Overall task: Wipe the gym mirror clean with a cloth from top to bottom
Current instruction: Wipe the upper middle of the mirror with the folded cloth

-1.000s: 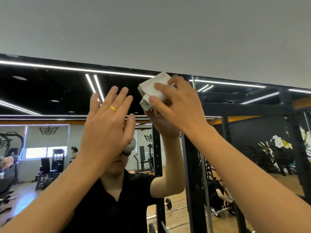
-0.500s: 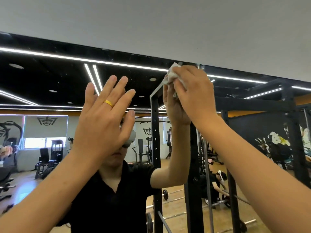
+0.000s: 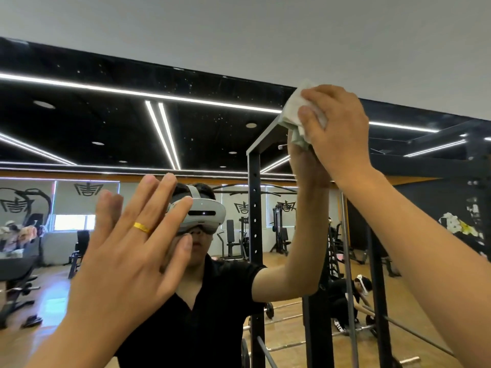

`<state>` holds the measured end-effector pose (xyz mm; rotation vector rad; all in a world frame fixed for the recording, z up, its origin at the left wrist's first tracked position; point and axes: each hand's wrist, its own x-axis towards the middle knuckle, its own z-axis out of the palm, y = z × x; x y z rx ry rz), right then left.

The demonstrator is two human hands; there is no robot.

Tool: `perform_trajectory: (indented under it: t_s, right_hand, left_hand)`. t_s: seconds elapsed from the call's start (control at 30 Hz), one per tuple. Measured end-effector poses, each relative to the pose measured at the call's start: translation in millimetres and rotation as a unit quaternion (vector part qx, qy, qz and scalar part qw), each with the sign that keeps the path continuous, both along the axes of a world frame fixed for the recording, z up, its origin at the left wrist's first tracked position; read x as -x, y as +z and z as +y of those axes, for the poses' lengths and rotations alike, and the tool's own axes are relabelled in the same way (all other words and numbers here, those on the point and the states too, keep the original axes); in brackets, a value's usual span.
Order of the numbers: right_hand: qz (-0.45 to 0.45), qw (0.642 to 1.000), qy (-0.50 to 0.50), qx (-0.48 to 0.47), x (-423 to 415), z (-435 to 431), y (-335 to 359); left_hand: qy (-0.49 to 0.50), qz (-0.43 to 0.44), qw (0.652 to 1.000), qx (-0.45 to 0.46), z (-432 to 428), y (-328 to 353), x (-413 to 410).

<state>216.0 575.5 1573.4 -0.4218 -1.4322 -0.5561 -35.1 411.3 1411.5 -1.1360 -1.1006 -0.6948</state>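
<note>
The gym mirror (image 3: 111,123) fills the wall in front of me up to a plain white wall strip above it. A crumpled white cloth (image 3: 297,110) is pressed against the glass close to the mirror's top edge, right of centre. My right hand (image 3: 337,131) grips the cloth with its fingers curled over it. My left hand (image 3: 132,251) lies flat on the glass lower left, fingers spread, a gold ring on one finger. White specks dot the upper glass left of the cloth.
The mirror reflects me in a black shirt, a black power rack (image 3: 255,235), ceiling light strips, gym machines and a person crouching by a barbell (image 3: 350,301). The white wall (image 3: 265,30) runs above the mirror.
My right hand has carried the cloth to the right along the mirror's top edge. My left hand has slid lower on the glass, and my view has shifted.
</note>
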Motion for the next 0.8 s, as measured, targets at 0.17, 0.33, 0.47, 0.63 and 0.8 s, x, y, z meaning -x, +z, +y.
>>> perform_trajectory:
  t_s: [0.17, 0.33, 0.47, 0.63, 0.8]
  right_hand:
    - [0.045, 0.998, 0.028, 0.024, 5.5, -6.9, 2.7]
    - [0.075, 0.994, 0.085, 0.003, 18.3, -19.4, -44.8]
    - [0.055, 0.996, 0.068, -0.01, 15.1, -17.4, -46.4]
    - [0.047, 0.999, 0.013, 0.012, 11.0, -15.7, 0.8]
    - [-0.005, 1.0, -0.009, 0.023, 19.7, -7.5, -26.3]
  left_hand:
    - [-0.014, -0.008, 1.0, 0.01, 1.9, -0.3, 6.1]
    - [-0.029, -0.016, 0.999, 0.019, 2.7, 1.2, 8.4]
    - [-0.033, -0.014, 0.999, 0.02, 2.2, 0.7, 6.4]
    - [-0.028, -0.008, 0.999, 0.025, 3.2, 1.4, 8.9]
    - [-0.022, -0.003, 0.999, 0.023, 4.3, 1.8, 9.9]
